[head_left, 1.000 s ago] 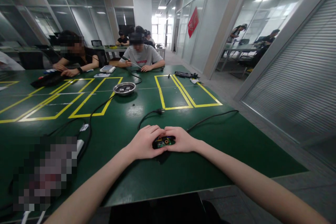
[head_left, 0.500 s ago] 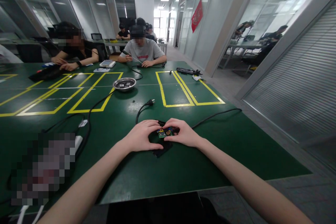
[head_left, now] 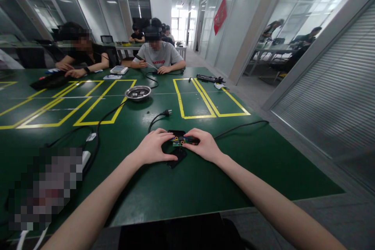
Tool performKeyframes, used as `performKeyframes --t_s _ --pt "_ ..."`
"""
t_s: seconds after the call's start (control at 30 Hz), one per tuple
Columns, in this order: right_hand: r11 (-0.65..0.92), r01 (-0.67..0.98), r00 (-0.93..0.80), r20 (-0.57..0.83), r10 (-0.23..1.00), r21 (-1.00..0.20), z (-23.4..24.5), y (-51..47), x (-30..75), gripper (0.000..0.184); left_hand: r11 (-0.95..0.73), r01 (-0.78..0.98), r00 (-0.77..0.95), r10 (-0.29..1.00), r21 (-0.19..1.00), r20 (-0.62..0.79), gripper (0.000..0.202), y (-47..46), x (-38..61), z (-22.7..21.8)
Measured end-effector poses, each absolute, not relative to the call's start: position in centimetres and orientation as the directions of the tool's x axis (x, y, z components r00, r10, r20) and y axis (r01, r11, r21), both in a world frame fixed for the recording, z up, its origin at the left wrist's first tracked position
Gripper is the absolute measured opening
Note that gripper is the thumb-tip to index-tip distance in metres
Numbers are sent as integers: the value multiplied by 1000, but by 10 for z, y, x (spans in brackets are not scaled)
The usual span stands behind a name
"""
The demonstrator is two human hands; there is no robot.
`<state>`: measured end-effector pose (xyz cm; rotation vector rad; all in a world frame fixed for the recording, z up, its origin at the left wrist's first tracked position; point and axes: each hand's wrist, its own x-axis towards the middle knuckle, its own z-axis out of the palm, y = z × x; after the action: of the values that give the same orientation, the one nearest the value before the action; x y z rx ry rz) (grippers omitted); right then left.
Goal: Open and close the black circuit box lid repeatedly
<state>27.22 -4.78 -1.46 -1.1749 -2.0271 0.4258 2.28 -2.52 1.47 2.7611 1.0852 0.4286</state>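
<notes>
Both of my hands meet over a small green circuit board [head_left: 179, 141] on the green table [head_left: 205, 179]. My left hand [head_left: 152, 147] grips its left end with curled fingers, and my right hand [head_left: 202, 145] pinches its right end. The board carries small coloured parts and sits partly in a black casing [head_left: 176, 133]. A flat black cover piece [head_left: 177, 157] lies on the table just below the board, between my hands. A black cable with a plug [head_left: 166, 113] runs from the board toward the far side.
A metal bowl [head_left: 138, 93] with small parts stands mid-table among yellow tape rectangles [head_left: 195, 103]. A second black cable [head_left: 243, 125] trails right. A white power strip [head_left: 85, 157] and cords lie left. Two people sit at the far edge; black tools [head_left: 208, 79] lie far right.
The board has come up out of the black cover piece, which now lies on the table below it. My hands and the board have shifted slightly away from me.
</notes>
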Motion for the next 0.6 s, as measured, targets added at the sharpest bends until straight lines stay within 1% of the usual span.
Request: performKeyframes --t_s 0.1,0.17,0.23,0.37,0.6 --pt "467 714 -262 419 869 -522 -18 -41 274 21 -712 662 688 701 232 187 79 -26 24 16" --pt "471 736 -281 414 866 -486 -19 -39 275 21 -716 657 691 697 235 192 81 -25 24 17" --pt "519 715 -337 420 843 -468 -18 -40 274 18 -722 652 693 692 233 204 81 -24 24 17" --pt "611 641 -446 422 789 -465 -13 -46 273 14 -712 663 668 702 230 246 71 -20 24 14" --pt "637 595 -485 414 770 -489 -10 -50 272 20 -642 721 570 763 259 305 56 -17 28 4"
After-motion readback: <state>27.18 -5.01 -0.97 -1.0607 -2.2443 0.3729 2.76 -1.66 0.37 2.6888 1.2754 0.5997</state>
